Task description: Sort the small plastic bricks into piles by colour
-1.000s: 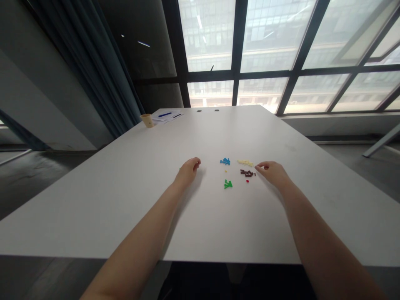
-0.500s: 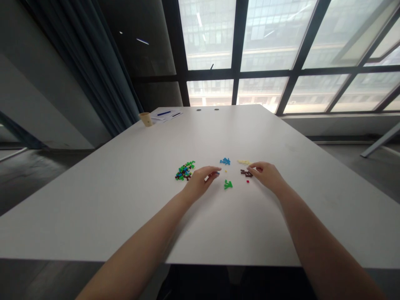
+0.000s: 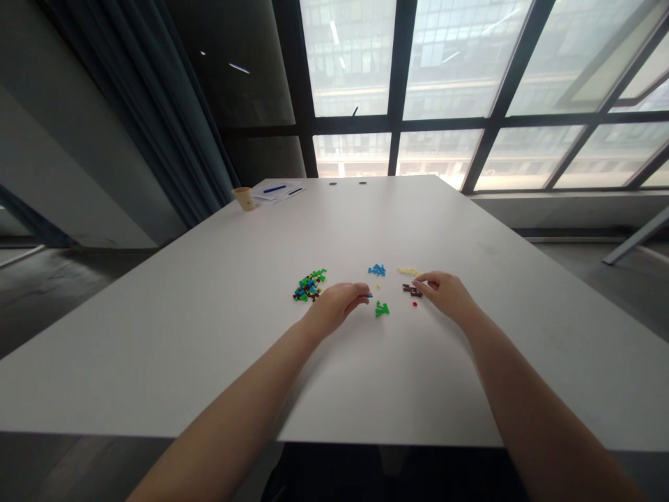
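Note:
My left hand [image 3: 339,305] is closed in a pinch, with a small blue toy brick [image 3: 368,295] poking out at its fingertips. My right hand [image 3: 442,289] has thumb and forefinger together at the edge of the dark brown bricks [image 3: 412,290]. Whatever it may hold is too small to make out. Beyond the hands lie a blue brick group [image 3: 376,270] and a pale yellow one [image 3: 408,271]. Between the hands are a green group [image 3: 382,309], a single yellow brick [image 3: 378,286] and a red brick [image 3: 414,304].
A mixed pile of coloured bricks [image 3: 308,286] lies left of my left hand, partly behind it. Farther off on the white table [image 3: 387,390] stand a paper cup [image 3: 244,199] and papers [image 3: 269,194] with pens on them. Windows rise beyond the far edge.
The left fingers have drawn together, and the blue brick at their tips has shifted slightly right and nearer to me. My right hand stays almost still beside the brown bricks.

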Available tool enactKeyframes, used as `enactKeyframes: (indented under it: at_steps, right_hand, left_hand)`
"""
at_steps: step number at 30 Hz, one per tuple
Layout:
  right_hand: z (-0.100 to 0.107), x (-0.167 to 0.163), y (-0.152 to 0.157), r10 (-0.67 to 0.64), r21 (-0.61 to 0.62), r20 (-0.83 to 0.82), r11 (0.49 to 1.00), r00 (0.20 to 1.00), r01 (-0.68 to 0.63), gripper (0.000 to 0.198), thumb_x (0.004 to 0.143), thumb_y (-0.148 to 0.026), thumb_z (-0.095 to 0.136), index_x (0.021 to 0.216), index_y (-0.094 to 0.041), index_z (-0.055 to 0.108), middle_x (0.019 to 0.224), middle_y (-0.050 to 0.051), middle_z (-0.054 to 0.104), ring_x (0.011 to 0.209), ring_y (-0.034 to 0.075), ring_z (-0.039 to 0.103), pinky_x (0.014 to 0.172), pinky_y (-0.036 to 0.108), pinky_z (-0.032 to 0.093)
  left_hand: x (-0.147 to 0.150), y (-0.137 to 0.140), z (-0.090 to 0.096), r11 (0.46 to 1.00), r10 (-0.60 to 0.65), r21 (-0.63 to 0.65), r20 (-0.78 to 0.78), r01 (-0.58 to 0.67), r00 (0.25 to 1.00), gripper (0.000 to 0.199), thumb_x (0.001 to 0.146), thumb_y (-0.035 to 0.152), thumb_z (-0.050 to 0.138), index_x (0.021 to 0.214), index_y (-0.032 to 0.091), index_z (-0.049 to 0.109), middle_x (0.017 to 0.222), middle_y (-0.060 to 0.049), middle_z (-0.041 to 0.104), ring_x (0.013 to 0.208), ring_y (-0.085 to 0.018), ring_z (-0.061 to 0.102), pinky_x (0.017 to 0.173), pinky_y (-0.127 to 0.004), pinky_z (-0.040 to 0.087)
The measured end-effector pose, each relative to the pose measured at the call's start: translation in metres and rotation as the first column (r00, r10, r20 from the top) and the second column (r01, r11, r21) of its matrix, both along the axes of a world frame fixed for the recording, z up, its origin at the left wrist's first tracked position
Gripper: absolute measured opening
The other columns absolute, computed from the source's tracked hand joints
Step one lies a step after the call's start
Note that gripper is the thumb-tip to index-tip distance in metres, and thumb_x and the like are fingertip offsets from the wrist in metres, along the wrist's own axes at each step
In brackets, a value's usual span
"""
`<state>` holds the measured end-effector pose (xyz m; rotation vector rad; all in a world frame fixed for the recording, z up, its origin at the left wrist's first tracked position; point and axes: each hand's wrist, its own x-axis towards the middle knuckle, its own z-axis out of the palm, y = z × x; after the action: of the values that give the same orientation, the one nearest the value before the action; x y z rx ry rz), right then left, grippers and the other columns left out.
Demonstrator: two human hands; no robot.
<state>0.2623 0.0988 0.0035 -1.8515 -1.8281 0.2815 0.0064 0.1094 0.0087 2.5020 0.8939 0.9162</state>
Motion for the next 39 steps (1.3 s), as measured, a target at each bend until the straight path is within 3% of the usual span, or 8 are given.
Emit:
enactKeyframes:
  at_steps: [5, 11, 14, 20, 26, 30, 35, 39]
  right_hand:
    - [0.001, -0.007, -0.002, 0.137, 0.125, -0.088, 0.984, 0.987, -0.125, 0.026, 0.076, -0.035, 0.049, 0.079, -0.019, 0.069, 0.067, 0.002, 0.059, 0.056, 0.011, 0.048, 0.056, 0.023, 0.036]
    - [0.008, -0.042, -0.017, 0.481, 0.392, -0.117, 0.826, 0.869, -0.405, 0.019, 0.077, -0.034, 0.056, 0.087, -0.023, 0.068, 0.066, 0.001, 0.054, 0.063, 0.012, 0.049, 0.066, 0.026, 0.04]
    - [0.007, -0.054, -0.021, 0.589, 0.412, -0.093, 0.757, 0.803, -0.508, 0.018, 0.076, -0.033, 0.059, 0.09, -0.024, 0.068, 0.068, 0.001, 0.054, 0.068, 0.013, 0.05, 0.067, 0.027, 0.04]
    - [0.001, -0.054, -0.018, 0.621, 0.423, -0.078, 0.729, 0.78, -0.538, 0.016, 0.077, -0.031, 0.058, 0.088, -0.025, 0.068, 0.067, 0.001, 0.055, 0.068, 0.013, 0.05, 0.064, 0.026, 0.04]
    - [0.001, -0.056, -0.02, 0.594, 0.4, -0.044, 0.748, 0.804, -0.53, 0.016, 0.078, -0.032, 0.056, 0.088, -0.025, 0.067, 0.065, 0.001, 0.056, 0.067, 0.013, 0.051, 0.065, 0.027, 0.039]
    - [-0.001, -0.055, -0.018, 0.554, 0.375, -0.009, 0.774, 0.833, -0.51, 0.014, 0.078, -0.03, 0.056, 0.082, -0.023, 0.067, 0.066, 0.001, 0.055, 0.067, 0.013, 0.051, 0.066, 0.026, 0.039]
    - [-0.005, -0.041, 0.004, 0.272, 0.215, 0.031, 0.938, 0.962, -0.272, 0.013, 0.072, -0.029, 0.059, 0.08, -0.022, 0.068, 0.064, 0.0, 0.052, 0.061, 0.012, 0.049, 0.065, 0.025, 0.037]
    - [-0.007, -0.031, 0.032, 0.117, 0.052, 0.119, 0.991, 0.986, -0.124, 0.017, 0.071, -0.031, 0.058, 0.082, -0.024, 0.068, 0.071, 0.0, 0.057, 0.064, 0.012, 0.051, 0.063, 0.024, 0.037]
  left_hand:
    - [0.001, -0.002, 0.002, 0.999, -0.011, -0.033, -0.01, 0.01, 1.0, 0.017, 0.084, 0.032, 0.046, 0.091, 0.021, 0.057, 0.086, -0.004, 0.068, 0.082, -0.015, 0.063, 0.078, -0.026, 0.046]
    - [0.006, -0.006, -0.002, 0.988, -0.035, -0.145, 0.134, 0.054, 0.99, 0.012, 0.084, 0.028, 0.046, 0.093, 0.02, 0.048, 0.086, -0.003, 0.068, 0.079, -0.013, 0.063, 0.073, -0.023, 0.047]
    - [0.008, -0.008, -0.005, 0.979, -0.053, -0.186, 0.16, 0.083, 0.986, 0.01, 0.084, 0.027, 0.046, 0.091, 0.021, 0.045, 0.083, -0.003, 0.067, 0.078, -0.012, 0.063, 0.071, -0.023, 0.047]
    - [0.011, -0.01, -0.006, 0.928, -0.05, -0.343, 0.278, 0.147, 0.959, 0.01, 0.082, 0.027, 0.047, 0.089, 0.021, 0.04, 0.08, -0.002, 0.065, 0.073, -0.012, 0.062, 0.068, -0.024, 0.047]
    - [0.019, -0.006, -0.015, 0.76, 0.023, -0.576, 0.487, 0.301, 0.873, 0.023, 0.076, 0.023, 0.056, 0.088, 0.021, 0.037, 0.07, 0.0, 0.064, 0.066, -0.011, 0.06, 0.065, -0.025, 0.045]
    - [0.021, -0.002, -0.02, 0.688, 0.077, -0.666, 0.462, 0.288, 0.884, 0.025, 0.076, 0.023, 0.057, 0.092, 0.019, 0.039, 0.065, 0.0, 0.064, 0.061, -0.01, 0.059, 0.062, -0.023, 0.044]
    - [0.007, 0.014, -0.019, 0.723, 0.242, -0.681, 0.409, 0.117, 0.88, 0.024, 0.076, 0.025, 0.055, 0.094, 0.017, 0.042, 0.077, -0.005, 0.067, 0.064, -0.011, 0.061, 0.063, -0.025, 0.044]
    - [-0.01, 0.031, -0.017, 0.753, 0.374, -0.658, 0.416, -0.009, 0.829, 0.022, 0.074, 0.024, 0.055, 0.092, 0.017, 0.044, 0.073, -0.004, 0.068, 0.06, -0.011, 0.059, 0.064, -0.026, 0.044]
